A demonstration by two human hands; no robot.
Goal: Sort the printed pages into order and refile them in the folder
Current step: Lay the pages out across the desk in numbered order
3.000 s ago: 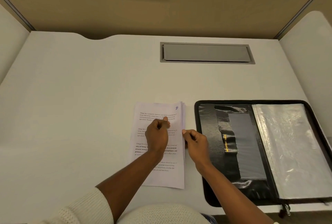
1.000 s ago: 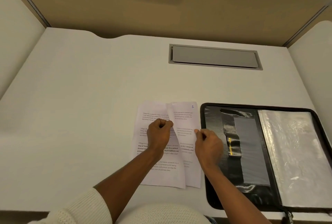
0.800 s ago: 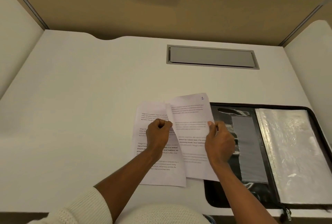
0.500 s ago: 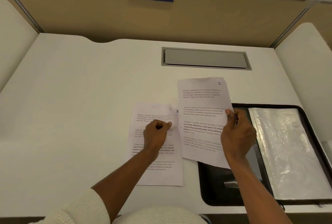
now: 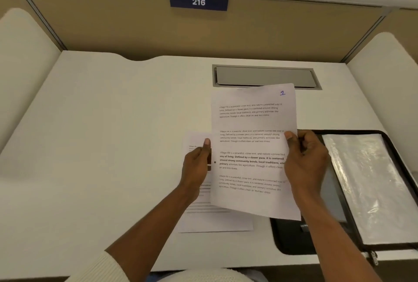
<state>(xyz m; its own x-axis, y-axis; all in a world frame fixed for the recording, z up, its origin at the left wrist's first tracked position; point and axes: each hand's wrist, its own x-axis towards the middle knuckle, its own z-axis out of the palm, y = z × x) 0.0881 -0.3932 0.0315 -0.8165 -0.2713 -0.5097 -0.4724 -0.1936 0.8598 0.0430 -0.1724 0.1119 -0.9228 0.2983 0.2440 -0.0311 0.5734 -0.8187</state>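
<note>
Setting: white carrel desk (image 5: 113,145) under a beige back wall, number plate "216" (image 5: 198,2) at top centre, grey hatch (image 5: 264,76) right of centre.
Change: single sheet (image 5: 251,123), half a second ago held by the right hand (image 5: 305,161) alone over the folder (image 5: 291,236), now raised at frame centre and held at both edges; left hand (image 5: 195,168) gone from the stack (image 5: 214,223) it was pinning.
Meaning: probably checking the blue handwritten number in the sheet's upper right corner to decide its slot; sorting barely begun, nothing refiled.
Left hand: thumb up along the sheet's left edge, other fingers hidden behind the paper, apparently pinching it.
Right hand: thumb (image 5: 289,135) pressed on the front of the right edge, fingers curled behind, narrow pinch.
Stack: flat on the desk, lower centre, partly covered by the sheet, untouched.
Folder: open at lower right, clear sleeve (image 5: 366,179) on its right half, no pages seen inside.
</note>
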